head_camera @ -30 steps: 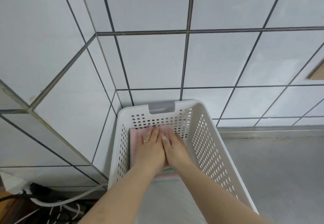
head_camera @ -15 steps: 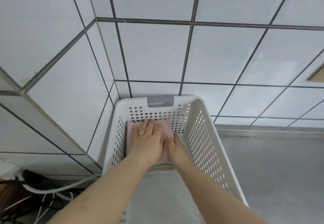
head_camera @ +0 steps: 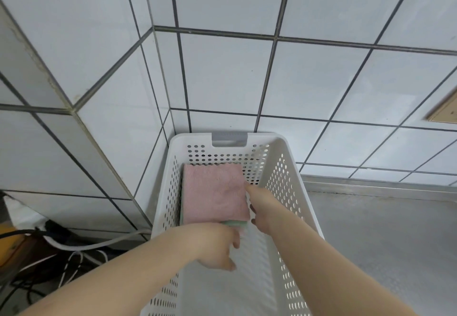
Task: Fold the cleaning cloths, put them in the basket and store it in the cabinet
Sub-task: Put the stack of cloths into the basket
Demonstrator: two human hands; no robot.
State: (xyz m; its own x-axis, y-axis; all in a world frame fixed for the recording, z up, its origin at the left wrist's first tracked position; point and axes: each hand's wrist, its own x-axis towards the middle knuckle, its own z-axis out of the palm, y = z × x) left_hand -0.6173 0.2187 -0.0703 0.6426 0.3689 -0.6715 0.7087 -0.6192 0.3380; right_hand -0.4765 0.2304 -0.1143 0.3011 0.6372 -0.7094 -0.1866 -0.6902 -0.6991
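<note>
left hand [head_camera: 212,246] withdrawn; right hand [head_camera: 265,210] beside pink cloth [head_camera: 214,193].

Basket [head_camera: 288,182] open-topped; cloth stack [head_camera: 214,192] fills far-left end, near floor bare. Tiled walls [head_camera: 222,76] close behind and left.

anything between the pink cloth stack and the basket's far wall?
Nothing. In the head view the folded pink cloth lies close to the basket's perforated far wall, with only a thin strip of bare basket floor between them.
</note>
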